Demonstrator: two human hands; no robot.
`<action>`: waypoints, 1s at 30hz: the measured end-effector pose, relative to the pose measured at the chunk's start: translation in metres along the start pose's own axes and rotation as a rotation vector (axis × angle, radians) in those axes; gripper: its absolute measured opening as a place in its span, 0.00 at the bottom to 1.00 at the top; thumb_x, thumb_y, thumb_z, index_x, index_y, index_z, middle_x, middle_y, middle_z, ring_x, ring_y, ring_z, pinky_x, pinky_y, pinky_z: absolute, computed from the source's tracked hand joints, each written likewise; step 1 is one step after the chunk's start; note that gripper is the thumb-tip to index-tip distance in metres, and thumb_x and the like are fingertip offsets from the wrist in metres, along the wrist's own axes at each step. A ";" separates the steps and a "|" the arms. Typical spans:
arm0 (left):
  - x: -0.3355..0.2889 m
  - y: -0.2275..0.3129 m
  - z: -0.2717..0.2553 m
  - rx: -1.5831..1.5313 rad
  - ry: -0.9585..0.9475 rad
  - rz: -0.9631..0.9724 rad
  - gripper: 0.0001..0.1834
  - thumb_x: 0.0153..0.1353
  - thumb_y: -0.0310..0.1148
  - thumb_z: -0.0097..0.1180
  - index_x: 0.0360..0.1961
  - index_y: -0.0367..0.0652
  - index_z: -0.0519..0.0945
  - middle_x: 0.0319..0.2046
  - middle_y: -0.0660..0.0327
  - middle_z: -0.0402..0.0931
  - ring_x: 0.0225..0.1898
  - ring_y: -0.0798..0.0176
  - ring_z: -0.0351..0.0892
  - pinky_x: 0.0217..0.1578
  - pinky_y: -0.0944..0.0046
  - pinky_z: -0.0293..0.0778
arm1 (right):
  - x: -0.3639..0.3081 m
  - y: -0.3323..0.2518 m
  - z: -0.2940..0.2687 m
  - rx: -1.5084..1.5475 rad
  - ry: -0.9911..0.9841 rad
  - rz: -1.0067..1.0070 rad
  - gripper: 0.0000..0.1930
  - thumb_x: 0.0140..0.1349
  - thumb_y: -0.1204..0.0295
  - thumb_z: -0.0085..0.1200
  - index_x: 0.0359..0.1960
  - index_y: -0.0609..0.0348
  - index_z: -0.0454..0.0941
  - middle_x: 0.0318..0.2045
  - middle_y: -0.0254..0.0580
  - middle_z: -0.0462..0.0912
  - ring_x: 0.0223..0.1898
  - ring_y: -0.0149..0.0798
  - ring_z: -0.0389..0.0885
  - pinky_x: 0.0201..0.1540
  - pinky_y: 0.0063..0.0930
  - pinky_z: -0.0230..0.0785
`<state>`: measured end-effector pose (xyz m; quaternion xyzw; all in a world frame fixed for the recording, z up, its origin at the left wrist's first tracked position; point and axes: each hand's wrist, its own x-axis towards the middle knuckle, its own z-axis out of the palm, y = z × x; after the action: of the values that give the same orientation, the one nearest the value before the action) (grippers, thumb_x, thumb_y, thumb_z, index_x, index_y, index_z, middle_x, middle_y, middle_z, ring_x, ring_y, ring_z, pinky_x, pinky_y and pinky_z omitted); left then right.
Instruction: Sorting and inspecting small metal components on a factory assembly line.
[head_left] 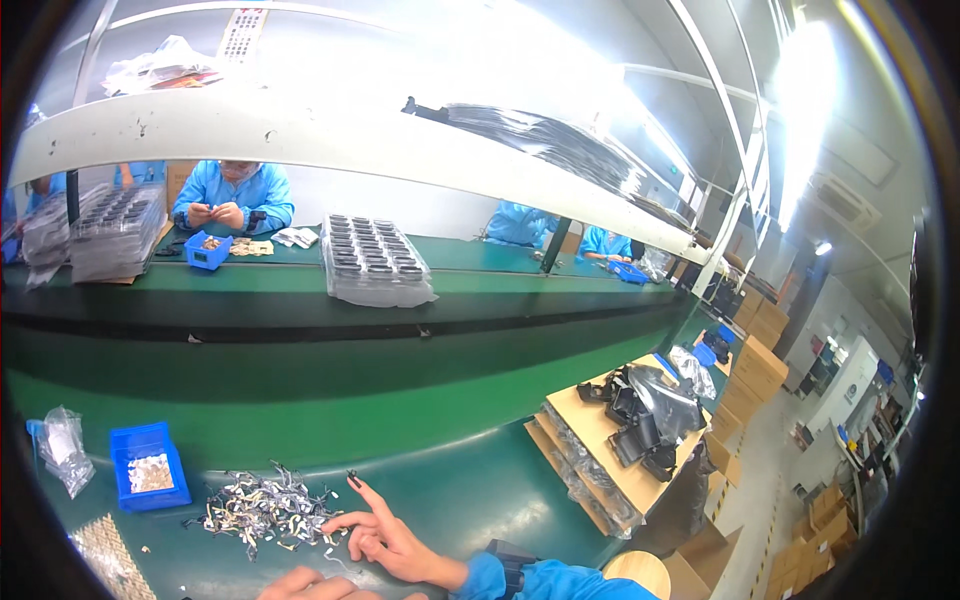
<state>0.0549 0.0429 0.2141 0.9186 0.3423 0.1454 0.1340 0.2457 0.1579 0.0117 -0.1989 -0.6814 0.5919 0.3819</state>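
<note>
My right hand (392, 546) reaches in from the lower right in a blue sleeve, over the green bench. Its index finger is stretched out, with a small dark piece (353, 479) at the tip that I cannot make out. Another finger points at a loose pile of small black, white and grey parts (270, 508), close to its right edge. My left hand (318, 586) shows only partly at the lower edge, below the pile; its fingertips are hidden. A blue bin (182, 490) with small pale pieces (150, 474) stands left of the pile.
A clear plastic bag (66, 452) and a beige textured sheet (110, 555) lie at the left. Stacked boards (568, 408) bear black parts (635, 435) at the right. Across the green belt, a person (245, 190) handles small things beside stacked clear trays (372, 255). A white shelf beam (330, 125) crosses above.
</note>
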 end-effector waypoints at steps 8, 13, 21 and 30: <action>0.000 -0.002 0.000 -0.012 -0.015 0.001 0.28 0.61 0.44 0.63 0.61 0.48 0.76 0.41 0.58 0.81 0.46 0.57 0.80 0.50 0.57 0.72 | -0.002 0.000 0.001 0.016 0.020 0.026 0.40 0.75 0.66 0.43 0.79 0.52 0.30 0.61 0.54 0.76 0.35 0.30 0.77 0.44 0.25 0.72; 0.000 -0.001 0.000 0.001 -0.003 0.007 0.28 0.61 0.44 0.63 0.61 0.47 0.76 0.41 0.57 0.81 0.46 0.57 0.80 0.50 0.58 0.72 | 0.001 -0.013 0.001 -0.009 -0.003 0.042 0.40 0.76 0.65 0.43 0.79 0.53 0.30 0.60 0.54 0.77 0.35 0.31 0.77 0.45 0.26 0.74; 0.000 -0.001 0.001 0.005 0.004 0.016 0.28 0.61 0.45 0.63 0.61 0.47 0.76 0.41 0.57 0.81 0.46 0.57 0.80 0.49 0.57 0.72 | -0.001 -0.007 0.001 0.010 0.002 0.039 0.40 0.76 0.64 0.44 0.79 0.54 0.30 0.60 0.54 0.76 0.35 0.31 0.78 0.46 0.26 0.74; 0.000 -0.001 0.000 0.002 -0.008 0.017 0.29 0.61 0.45 0.63 0.61 0.47 0.76 0.42 0.57 0.81 0.46 0.57 0.80 0.50 0.57 0.71 | 0.000 -0.010 0.001 0.008 -0.005 0.046 0.40 0.75 0.67 0.43 0.79 0.53 0.30 0.61 0.55 0.76 0.35 0.31 0.77 0.46 0.26 0.73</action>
<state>0.0542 0.0434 0.2133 0.9221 0.3340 0.1427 0.1334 0.2463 0.1548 0.0215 -0.2116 -0.6753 0.6036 0.3671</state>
